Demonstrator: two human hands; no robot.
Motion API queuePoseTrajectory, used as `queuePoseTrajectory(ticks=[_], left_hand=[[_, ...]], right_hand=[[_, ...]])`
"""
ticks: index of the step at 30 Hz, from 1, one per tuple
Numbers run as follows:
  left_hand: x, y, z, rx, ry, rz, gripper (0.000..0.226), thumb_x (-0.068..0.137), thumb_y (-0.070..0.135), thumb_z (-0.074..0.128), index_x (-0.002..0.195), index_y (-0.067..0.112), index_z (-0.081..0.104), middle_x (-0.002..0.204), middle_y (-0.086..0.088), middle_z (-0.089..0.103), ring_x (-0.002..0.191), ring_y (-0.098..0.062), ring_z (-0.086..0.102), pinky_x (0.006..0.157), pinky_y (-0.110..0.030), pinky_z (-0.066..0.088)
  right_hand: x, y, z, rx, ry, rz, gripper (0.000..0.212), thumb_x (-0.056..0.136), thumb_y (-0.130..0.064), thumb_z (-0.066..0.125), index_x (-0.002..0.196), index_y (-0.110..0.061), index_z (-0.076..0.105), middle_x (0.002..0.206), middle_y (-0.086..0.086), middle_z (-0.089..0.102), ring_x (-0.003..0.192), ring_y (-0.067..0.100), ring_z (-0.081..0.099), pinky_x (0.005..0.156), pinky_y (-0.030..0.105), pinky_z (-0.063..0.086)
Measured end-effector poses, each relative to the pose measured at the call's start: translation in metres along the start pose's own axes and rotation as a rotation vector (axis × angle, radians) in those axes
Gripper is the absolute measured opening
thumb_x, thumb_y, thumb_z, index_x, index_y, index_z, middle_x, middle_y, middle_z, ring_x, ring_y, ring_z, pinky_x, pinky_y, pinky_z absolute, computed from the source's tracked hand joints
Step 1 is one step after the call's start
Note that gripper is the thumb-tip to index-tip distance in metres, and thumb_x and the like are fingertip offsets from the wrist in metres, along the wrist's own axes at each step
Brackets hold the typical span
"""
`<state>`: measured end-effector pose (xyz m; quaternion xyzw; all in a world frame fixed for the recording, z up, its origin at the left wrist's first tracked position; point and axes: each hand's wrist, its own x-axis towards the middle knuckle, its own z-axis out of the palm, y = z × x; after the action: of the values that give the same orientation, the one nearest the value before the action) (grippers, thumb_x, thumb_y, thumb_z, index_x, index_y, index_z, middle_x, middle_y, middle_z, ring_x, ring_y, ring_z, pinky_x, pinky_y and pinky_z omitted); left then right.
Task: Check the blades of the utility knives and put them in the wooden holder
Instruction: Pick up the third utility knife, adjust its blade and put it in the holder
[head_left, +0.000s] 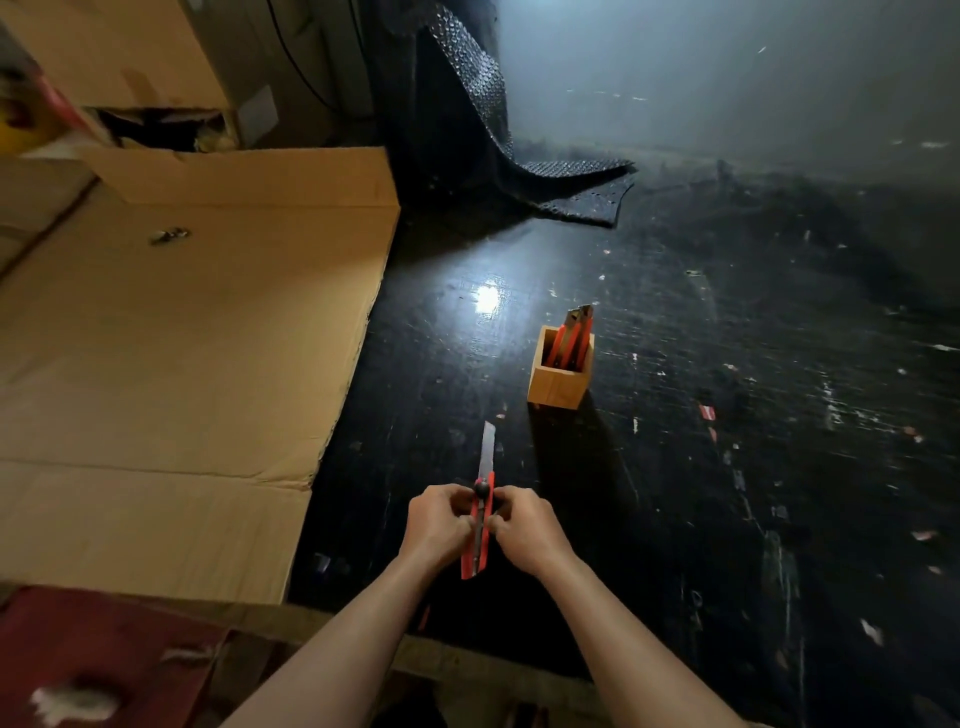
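A red utility knife (477, 558) with a black slider knob is gripped from both sides, my left hand (436, 525) on its left edge and my right hand (527, 527) on its right. Its grey blade (487, 449) sticks out a long way, pointing away from me. Beyond it and a little right stands a square wooden holder (557, 387) on the dark surface. Other red utility knives (571, 338) lean upright inside the holder, their tops above the rim.
Flattened cardboard (182, 338) covers the left side, with stacked boxes (119, 57) behind it. A dark bubble-wrap sheet (519, 156) drapes down at the back. The black surface (753, 415) is scratched and speckled with small scraps. A red cloth (104, 649) lies at bottom left.
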<state>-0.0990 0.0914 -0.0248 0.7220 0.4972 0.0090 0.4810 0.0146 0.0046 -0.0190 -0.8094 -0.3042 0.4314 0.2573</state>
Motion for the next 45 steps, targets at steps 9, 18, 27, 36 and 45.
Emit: queuePoseTrajectory(ticks=[9, 18, 27, 36, 45], left_hand=[[-0.002, 0.0, -0.005, -0.37, -0.036, -0.094, 0.041, 0.083, -0.008, 0.073, 0.092, 0.032, 0.077, 0.097, 0.001, 0.079, 0.095, -0.016, 0.076, 0.087, -0.042, 0.063], [-0.009, 0.082, -0.034, -0.538, -0.131, 0.178, 0.036, 0.087, -0.012, 0.068, 0.118, 0.007, 0.069, 0.108, -0.008, 0.078, 0.097, -0.021, 0.077, 0.079, -0.036, 0.064], [-0.024, 0.181, -0.066, -0.649, -0.205, 0.336, 0.043, 0.088, -0.024, 0.058, 0.123, 0.001, 0.064, 0.11, -0.025, 0.074, 0.087, -0.033, 0.077, 0.076, -0.049, 0.064], [-0.054, 0.245, -0.086, -0.648, -0.178, 0.521, 0.059, 0.082, -0.033, 0.041, 0.122, 0.001, 0.068, 0.108, -0.025, 0.076, 0.099, -0.041, 0.073, 0.086, -0.056, 0.06], [-0.071, 0.265, -0.093, -0.708, -0.145, 0.584, 0.042, 0.088, -0.019, 0.063, 0.121, 0.006, 0.071, 0.102, -0.013, 0.08, 0.085, -0.026, 0.079, 0.067, -0.034, 0.065]], right_hand=[[-0.015, 0.0, -0.011, 0.227, 0.062, -0.083, 0.037, 0.088, -0.016, 0.072, 0.12, -0.032, 0.063, 0.097, -0.006, 0.07, 0.083, 0.005, 0.072, 0.065, 0.02, 0.059], [-0.028, -0.024, -0.079, 0.294, 0.255, -0.32, 0.045, 0.08, -0.012, 0.075, 0.121, -0.028, 0.065, 0.1, -0.003, 0.075, 0.091, 0.01, 0.073, 0.081, 0.041, 0.062], [-0.065, -0.072, -0.167, 0.333, 0.399, -0.545, 0.045, 0.084, -0.006, 0.075, 0.126, -0.017, 0.062, 0.099, 0.008, 0.076, 0.086, 0.02, 0.076, 0.075, 0.041, 0.063], [-0.103, -0.123, -0.217, 0.094, 0.666, -0.653, 0.038, 0.098, -0.017, 0.061, 0.133, -0.031, 0.056, 0.107, -0.018, 0.067, 0.092, -0.004, 0.062, 0.074, 0.006, 0.047], [-0.116, -0.13, -0.226, -0.069, 0.713, -0.701, 0.026, 0.095, -0.023, 0.064, 0.12, -0.021, 0.068, 0.12, 0.0, 0.069, 0.103, 0.01, 0.064, 0.076, 0.004, 0.038]])
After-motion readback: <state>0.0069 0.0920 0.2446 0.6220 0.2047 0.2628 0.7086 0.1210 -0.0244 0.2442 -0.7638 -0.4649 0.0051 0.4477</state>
